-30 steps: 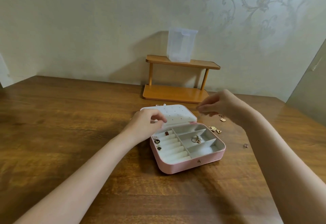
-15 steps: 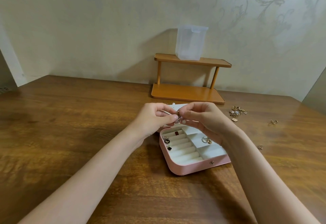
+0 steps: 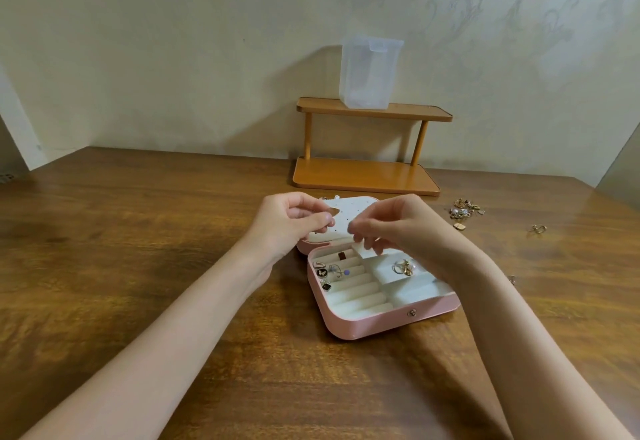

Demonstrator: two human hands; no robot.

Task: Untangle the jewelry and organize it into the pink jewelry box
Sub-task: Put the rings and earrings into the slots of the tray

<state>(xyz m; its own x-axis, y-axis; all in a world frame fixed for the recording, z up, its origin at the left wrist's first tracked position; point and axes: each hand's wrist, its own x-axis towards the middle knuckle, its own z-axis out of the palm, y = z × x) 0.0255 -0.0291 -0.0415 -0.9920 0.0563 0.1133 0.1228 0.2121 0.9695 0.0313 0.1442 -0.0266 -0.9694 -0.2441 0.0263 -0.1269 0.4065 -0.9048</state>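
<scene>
Left hand [image 3: 294,223]: pinches a small gold piece [image 3: 333,211] over the box lid.
Right hand [image 3: 398,228]: fingers curled – whether it holds anything, cannot tell.
Pink jewelry box [image 3: 388,318]: open, mid-desk.
Loose jewelry [image 3: 464,212]: desk's far right – untouched.

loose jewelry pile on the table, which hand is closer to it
Right. The right hand hovers over the back of the pink jewelry box, with bare table between it and the loose jewelry pile off to its right. The left hand is farther, across the box lid.
</scene>
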